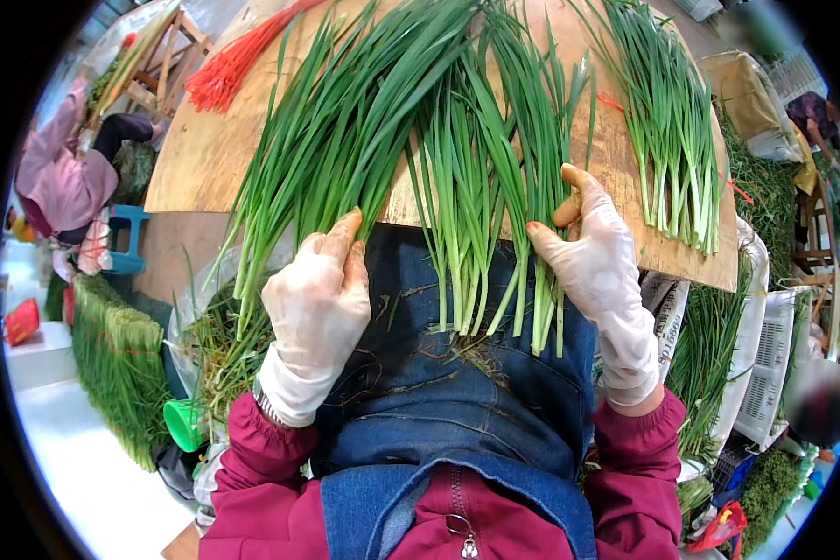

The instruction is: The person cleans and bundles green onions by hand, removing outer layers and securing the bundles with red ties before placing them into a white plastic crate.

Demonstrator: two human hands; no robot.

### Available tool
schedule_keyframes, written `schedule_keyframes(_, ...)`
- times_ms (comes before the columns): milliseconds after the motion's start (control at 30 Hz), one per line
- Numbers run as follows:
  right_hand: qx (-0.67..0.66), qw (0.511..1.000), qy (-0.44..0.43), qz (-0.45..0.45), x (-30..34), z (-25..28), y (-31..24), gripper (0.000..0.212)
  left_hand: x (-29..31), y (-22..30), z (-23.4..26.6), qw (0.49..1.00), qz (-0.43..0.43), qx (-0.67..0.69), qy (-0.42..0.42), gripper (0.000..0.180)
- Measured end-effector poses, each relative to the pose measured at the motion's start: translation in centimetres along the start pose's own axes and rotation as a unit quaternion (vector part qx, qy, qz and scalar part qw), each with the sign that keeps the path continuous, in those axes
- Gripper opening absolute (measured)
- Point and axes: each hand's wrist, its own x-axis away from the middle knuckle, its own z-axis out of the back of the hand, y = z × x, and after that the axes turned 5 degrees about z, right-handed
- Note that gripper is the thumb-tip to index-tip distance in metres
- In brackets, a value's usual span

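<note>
Long green garlic chives [345, 121] lie spread over a wooden board [191, 177], their pale stem ends pointing toward me and overhanging the near edge. My left hand [315, 303], in a whitish glove, is at the near edge of the left part of the pile. Its fingers are curled, with index finger and thumb close together; what they pinch, if anything, is hidden. My right hand [593, 257], gloved too, rests against the right side of the middle chives [532, 201], thumb and index finger apart. A separate chive bunch [677, 159] lies at the board's right.
Red ties [229, 79] lie at the board's far left. Loose trimmings lie on my denim apron [439, 401]. Bundled chives [117, 364] stand at left near a green container [185, 425]. A person in pink [65, 182] sits by a blue stool [128, 238]. A white crate [770, 364] stands at right.
</note>
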Motion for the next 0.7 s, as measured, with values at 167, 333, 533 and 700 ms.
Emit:
schedule_keyframes(167,-0.143,0.987,-0.032,-0.061,0.1,1.0,-0.3,0.056,0.3,4.2,0.7,0.980,-0.067,0.169,-0.078,0.027)
schedule_keyframes(333,-0.206,0.976,-0.023,-0.071,-0.1,1.0,0.6,0.052,-0.2,7.7,-0.8,0.942,-0.090,0.284,-0.152,0.032)
schedule_keyframes(533,-0.171,0.983,-0.029,-0.058,-0.4,0.9,0.8,0.048,-0.8,9.3,-4.3,0.967,-0.191,0.056,-0.158,0.015)
schedule_keyframes(700,-0.178,0.982,-0.043,-0.039,-0.2,0.9,1.4,0.048,-1.9,6.8,-1.8,0.911,-0.132,0.370,-0.128,0.009)
